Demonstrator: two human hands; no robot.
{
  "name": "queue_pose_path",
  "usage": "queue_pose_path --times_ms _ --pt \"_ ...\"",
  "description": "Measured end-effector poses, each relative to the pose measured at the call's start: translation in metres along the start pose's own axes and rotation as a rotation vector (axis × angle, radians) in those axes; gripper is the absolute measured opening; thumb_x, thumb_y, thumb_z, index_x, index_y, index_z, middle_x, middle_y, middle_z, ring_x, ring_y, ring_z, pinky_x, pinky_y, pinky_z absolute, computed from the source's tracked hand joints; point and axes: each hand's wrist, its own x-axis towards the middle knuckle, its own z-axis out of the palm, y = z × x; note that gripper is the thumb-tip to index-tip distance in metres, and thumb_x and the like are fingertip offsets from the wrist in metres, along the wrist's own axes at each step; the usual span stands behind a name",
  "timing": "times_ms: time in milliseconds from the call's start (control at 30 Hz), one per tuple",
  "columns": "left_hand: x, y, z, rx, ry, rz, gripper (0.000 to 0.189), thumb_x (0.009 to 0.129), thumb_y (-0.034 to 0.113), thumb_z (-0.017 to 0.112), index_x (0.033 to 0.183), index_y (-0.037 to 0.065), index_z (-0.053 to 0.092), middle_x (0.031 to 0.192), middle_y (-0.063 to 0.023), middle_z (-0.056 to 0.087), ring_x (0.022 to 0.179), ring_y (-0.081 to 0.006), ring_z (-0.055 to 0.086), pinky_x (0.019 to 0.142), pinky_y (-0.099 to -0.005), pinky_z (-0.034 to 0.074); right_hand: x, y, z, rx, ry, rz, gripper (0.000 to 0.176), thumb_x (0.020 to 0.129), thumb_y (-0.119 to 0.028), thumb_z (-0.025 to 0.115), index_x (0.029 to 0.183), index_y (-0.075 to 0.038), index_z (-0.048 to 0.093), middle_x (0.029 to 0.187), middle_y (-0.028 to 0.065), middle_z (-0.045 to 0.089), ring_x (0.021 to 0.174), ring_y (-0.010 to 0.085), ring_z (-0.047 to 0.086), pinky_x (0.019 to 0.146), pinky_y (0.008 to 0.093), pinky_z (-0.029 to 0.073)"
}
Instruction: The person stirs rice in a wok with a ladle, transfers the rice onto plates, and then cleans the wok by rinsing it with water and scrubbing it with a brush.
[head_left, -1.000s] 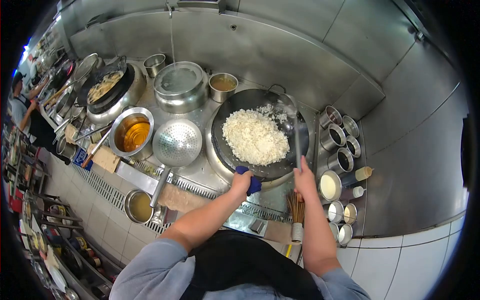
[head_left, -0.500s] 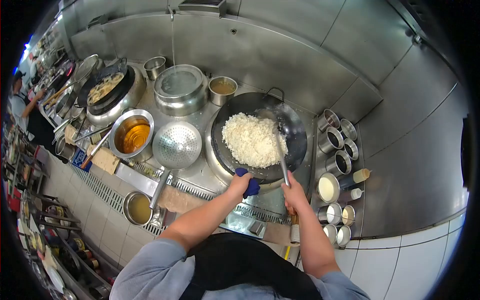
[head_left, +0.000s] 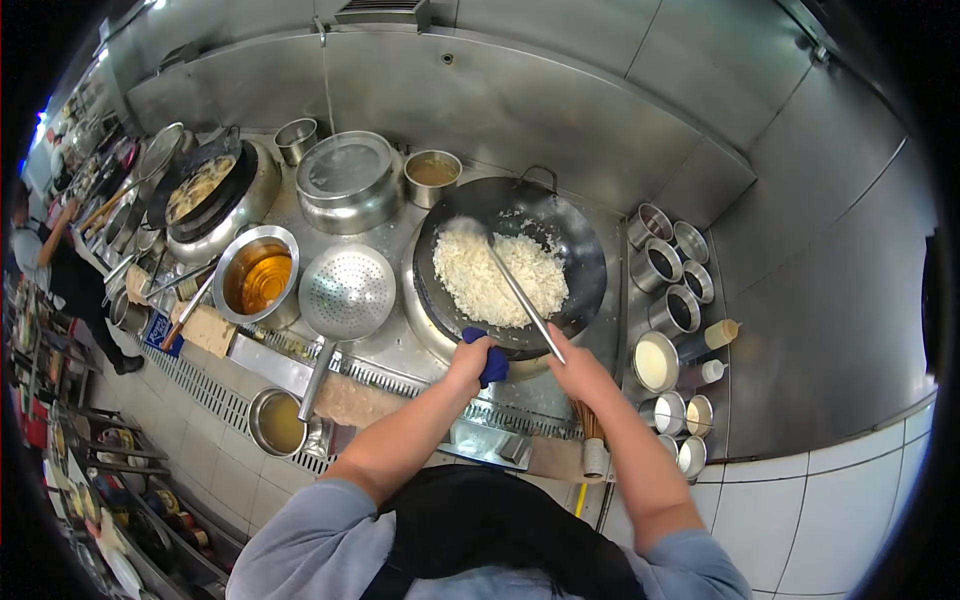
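A black wok (head_left: 585, 250) holds a heap of white rice (head_left: 505, 280), with loose grains scattered up its far wall. My left hand (head_left: 468, 362) is closed around a dark blue cloth (head_left: 494, 365) at the wok's near rim; whatever grip lies under the cloth is hidden. The fingers of my right hand (head_left: 580, 370) wrap the end of a long metal ladle (head_left: 518, 290). Its blurred head touches the rice at the far left of the heap.
Left of the wok lie a perforated strainer (head_left: 346, 290) and a pot of amber oil (head_left: 262, 275). A lidded-looking steel vessel (head_left: 348, 180) stands behind, under running water. Seasoning pots (head_left: 655, 362) and squeeze bottles (head_left: 708, 342) line the right. Another person (head_left: 75, 265) stands far left.
The ladle's head has swept from the right side of the rice to its far left edge. Some rice has shifted, and my left hand keeps its hold at the rim.
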Motion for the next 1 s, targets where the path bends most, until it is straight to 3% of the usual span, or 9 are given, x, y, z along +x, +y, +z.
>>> queue_pose_path --times_ms 33,100,200,367,667,800,867,933,1000 --pt "-0.002 0.003 0.002 0.007 0.017 -0.004 0.015 0.08 0.009 0.056 0.092 0.0 0.051 0.073 -0.0117 0.057 0.058 -0.0251 0.059 0.05 -0.0374 0.052 -0.013 0.013 -0.006 -0.398 0.061 -0.143 0.064 0.091 -0.019 0.049 0.148 -0.022 0.02 0.083 0.0188 0.064 0.058 0.0287 0.062 0.052 0.0392 0.05" --pt "-0.004 0.007 0.002 -0.01 0.015 -0.015 0.015 0.08 0.01 0.056 0.091 0.0 0.052 0.072 -0.0113 0.057 0.057 -0.0248 0.059 0.049 -0.037 0.052 -0.044 0.034 -0.026 -0.646 0.016 -0.109 0.064 0.091 -0.016 0.045 0.148 -0.027 0.017 0.085 0.0221 0.064 0.064 0.0338 0.063 0.058 0.0436 0.051" --pt "0.0 0.005 -0.003 -0.058 -0.004 -0.03 0.015 0.082 0.014 0.058 0.089 0.001 0.052 0.071 -0.0101 0.057 0.054 -0.0235 0.057 0.047 -0.0356 0.05 -0.086 0.045 -0.064 -0.734 0.044 -0.128 0.063 0.092 -0.016 0.044 0.148 -0.029 0.018 0.079 0.0223 0.063 0.064 0.0343 0.063 0.059 0.0453 0.051" --pt "-0.013 0.014 -0.016 0.032 -0.101 -0.149 0.023 0.082 0.025 0.063 0.085 0.005 0.053 0.07 -0.0074 0.057 0.052 -0.0208 0.056 0.043 -0.0333 0.045 -0.117 0.088 -0.019 -0.384 0.322 0.163 0.064 0.09 -0.021 0.052 0.146 -0.027 0.022 0.07 0.0189 0.062 0.065 0.0382 0.062 0.06 0.0488 0.049" --pt "-0.008 0.019 -0.018 -0.084 -0.182 -0.285 0.031 0.082 0.033 0.066 0.097 0.009 0.051 0.075 -0.0073 0.055 0.058 -0.0241 0.057 0.048 -0.0367 0.047 -0.146 0.091 0.021 -0.296 0.302 0.253 0.06 0.091 -0.03 0.052 0.145 -0.028 0.025 0.068 0.0196 0.062 0.063 0.0379 0.061 0.058 0.0497 0.048" --pt "0.044 0.017 -0.024 0.069 -0.139 -0.318 0.021 0.079 0.018 0.06 0.094 0.004 0.054 0.076 -0.0089 0.058 0.064 -0.0226 0.059 0.051 -0.0348 0.048 -0.178 0.041 -0.02 -0.192 0.143 0.289 0.055 0.092 -0.031 0.051 0.142 -0.035 0.03 0.076 0.02 0.064 0.07 0.0397 0.062 0.066 0.0495 0.049" --pt "-0.013 0.01 -0.003 0.121 0.004 -0.128 0.016 0.08 0.009 0.05 0.093 0.001 0.055 0.078 -0.0093 0.059 0.062 -0.0205 0.058 0.05 -0.034 0.046 -0.224 0.032 -0.049 -0.203 0.083 0.285 0.053 0.092 -0.031 0.05 0.142 -0.036 0.031 0.079 0.0194 0.064 0.071 0.0397 0.062 0.066 0.0491 0.049" --pt "-0.071 0.004 0.009 0.011 0.041 -0.1 0.017 0.08 0.008 0.05 0.095 0.001 0.055 0.081 -0.009 0.059 0.061 -0.02 0.057 0.048 -0.0337 0.045 -0.257 0.029 -0.072 0.01 -0.015 0.052 0.051 0.093 -0.031 0.05 0.141 -0.037 0.033 0.079 0.02 0.064 0.072 0.0394 0.062 0.066 0.0485 0.049" --pt "-0.094 0.008 0.007 0.092 0.005 -0.148 0.015 0.08 0.008 0.05 0.093 0.002 0.054 0.08 -0.0089 0.058 0.061 -0.0199 0.056 0.048 -0.0317 0.044 -0.247 0.027 -0.063 -0.064 -0.08 0.101 0.051 0.093 -0.031 0.05 0.141 -0.037 0.033 0.079 0.0203 0.063 0.071 0.0394 0.062 0.066 0.0484 0.049"
